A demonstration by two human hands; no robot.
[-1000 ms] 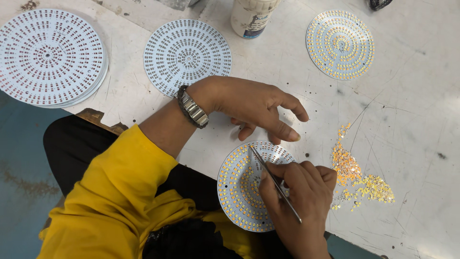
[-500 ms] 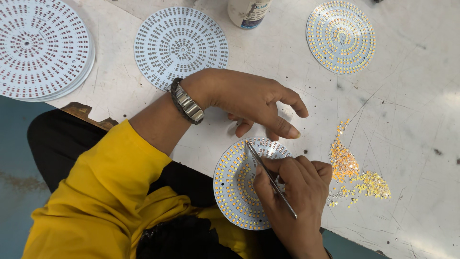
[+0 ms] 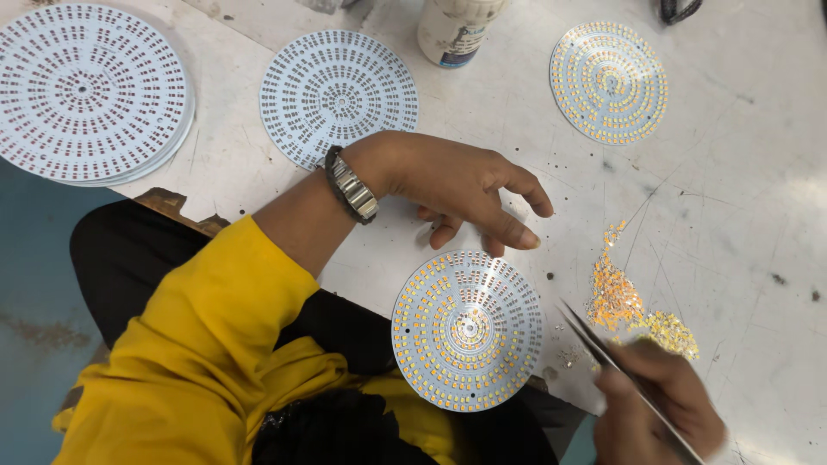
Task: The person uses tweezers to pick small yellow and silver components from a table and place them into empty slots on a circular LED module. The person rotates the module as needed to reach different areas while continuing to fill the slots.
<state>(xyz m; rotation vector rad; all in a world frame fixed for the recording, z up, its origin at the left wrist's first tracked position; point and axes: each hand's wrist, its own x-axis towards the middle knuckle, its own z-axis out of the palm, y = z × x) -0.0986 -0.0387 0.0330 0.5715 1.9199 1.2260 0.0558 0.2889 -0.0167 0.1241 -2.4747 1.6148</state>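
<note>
Round circuit disc (image 3: 468, 330): white, ringed with small yellow-orange chips, lay at the table's (image 3: 741, 172) near edge. Left hand (image 3: 465, 185) hovered just above it, grip loosely spread. Right hand (image 3: 659, 405), blurred, pinched tweezers (image 3: 603, 349) beside loose chip pile (image 3: 633, 306). White cylindrical bottle (image 3: 454, 30), dark-banded label, stood at far edge.

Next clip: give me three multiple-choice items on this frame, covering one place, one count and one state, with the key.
1. Where is the heap of loose yellow chips? A left of the near round board B right of it C on it
2. How many round boards carry yellow chips? A one B two C four
3. What does the right hand hold? A tweezers B a bottle C nothing

B: the heap lies right of the near round board.
B: the near one and the far board.
A: thin tweezers in its grip.
</note>
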